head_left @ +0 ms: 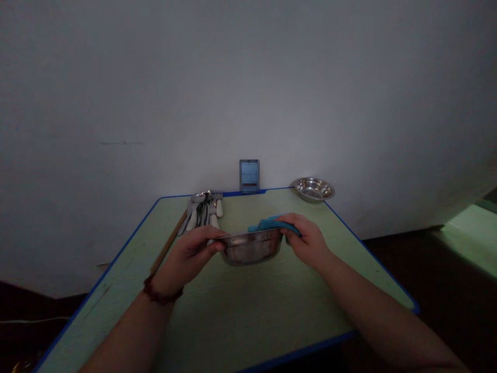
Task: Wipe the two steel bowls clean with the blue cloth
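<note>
A shiny metal bowl (pixel 251 249) is held up over the table between my two hands. My left hand (pixel 194 251) pinches its left rim, thumb and fingers closed on it. At the right rim, my right hand (pixel 306 238) is closed on a blue cloth (pixel 267 224), pressing it against the bowl's edge. Part of the cloth lies over the far rim and into the bowl; the bowl's inside is mostly hidden from this angle.
Forks, spoons and other cutlery with white handles (pixel 192 220) lie in a pile at the back left, beside wooden chopsticks (pixel 171 241). Another metal bowl (pixel 314 190) sits at the back right corner. A blurred screen (pixel 249 176) leans on the wall. The green table (pixel 252 311) has blue edging.
</note>
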A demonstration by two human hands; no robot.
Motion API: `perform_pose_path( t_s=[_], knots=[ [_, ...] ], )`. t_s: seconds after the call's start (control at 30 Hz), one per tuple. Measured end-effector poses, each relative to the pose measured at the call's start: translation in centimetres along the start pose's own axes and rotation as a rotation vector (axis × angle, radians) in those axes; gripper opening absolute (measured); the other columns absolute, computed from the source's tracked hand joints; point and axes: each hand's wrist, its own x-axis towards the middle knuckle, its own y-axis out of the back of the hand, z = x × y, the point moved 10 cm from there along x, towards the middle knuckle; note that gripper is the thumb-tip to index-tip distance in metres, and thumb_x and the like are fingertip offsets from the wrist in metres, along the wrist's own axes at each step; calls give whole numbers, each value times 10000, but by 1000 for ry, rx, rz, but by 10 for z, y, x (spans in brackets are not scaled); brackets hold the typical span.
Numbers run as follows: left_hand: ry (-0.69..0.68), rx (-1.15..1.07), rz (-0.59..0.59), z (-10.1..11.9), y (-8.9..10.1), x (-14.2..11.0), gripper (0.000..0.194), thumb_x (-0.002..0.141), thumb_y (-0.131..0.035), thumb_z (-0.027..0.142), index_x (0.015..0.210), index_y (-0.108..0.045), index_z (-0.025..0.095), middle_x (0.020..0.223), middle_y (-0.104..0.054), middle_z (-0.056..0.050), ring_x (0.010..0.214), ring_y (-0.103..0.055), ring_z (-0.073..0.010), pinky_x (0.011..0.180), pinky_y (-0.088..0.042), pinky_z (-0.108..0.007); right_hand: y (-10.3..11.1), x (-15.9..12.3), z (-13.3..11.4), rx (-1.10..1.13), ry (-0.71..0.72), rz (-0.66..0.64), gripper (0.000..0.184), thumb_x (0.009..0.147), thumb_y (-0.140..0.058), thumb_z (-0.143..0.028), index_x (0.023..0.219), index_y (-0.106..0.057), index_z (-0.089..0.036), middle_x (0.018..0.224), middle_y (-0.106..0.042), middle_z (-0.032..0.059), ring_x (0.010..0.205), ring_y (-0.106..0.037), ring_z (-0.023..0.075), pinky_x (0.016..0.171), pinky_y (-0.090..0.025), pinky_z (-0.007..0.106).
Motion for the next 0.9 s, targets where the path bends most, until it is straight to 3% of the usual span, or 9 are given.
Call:
perform_pose_path(
  t_s=[0.17, 0.4, 0.63, 0.9],
  knots=[
    [33, -62, -25, 2, 1, -2, 175, 756, -609, 334, 810, -685, 187, 735, -706, -56, 678, -647, -167, 622, -525, -253, 4, 9, 1, 29, -65, 15, 193, 831, -455, -161, 928, -616, -205, 816, -675, 29, 765, -624, 152, 679, -497, 286],
    [141, -142, -95, -6, -3, -6, 268, 789, -562, 362, 962, -690, 204, 868, -725, -67, 791, -655, -205, 721, -532, -319, 2, 18, 19, 90, -224, -24, 198, 816, -492, -234, 946, -639, -206, 873, -681, 45, 821, -624, 183, 728, -494, 349],
    [278, -406, -171, -25, -19, -19, 412, 832, -466, 457, 1101, -641, 199, 906, -709, -88, 850, -637, -228, 742, -522, -359, -3, 23, 38, 260, -368, -94, 194, 793, -526, -244, 935, -652, -204, 848, -671, 23, 755, -604, 152, 668, -479, 294],
    [392, -698, -136, -21, -36, -19, 296, 786, -548, 458, 908, -690, 229, 793, -723, -36, 745, -661, -188, 701, -537, -330, -9, 24, 49, 359, -521, -124, 187, 761, -550, -226, 904, -660, -177, 749, -656, -2, 663, -569, 124, 619, -452, 248]
  ],
)
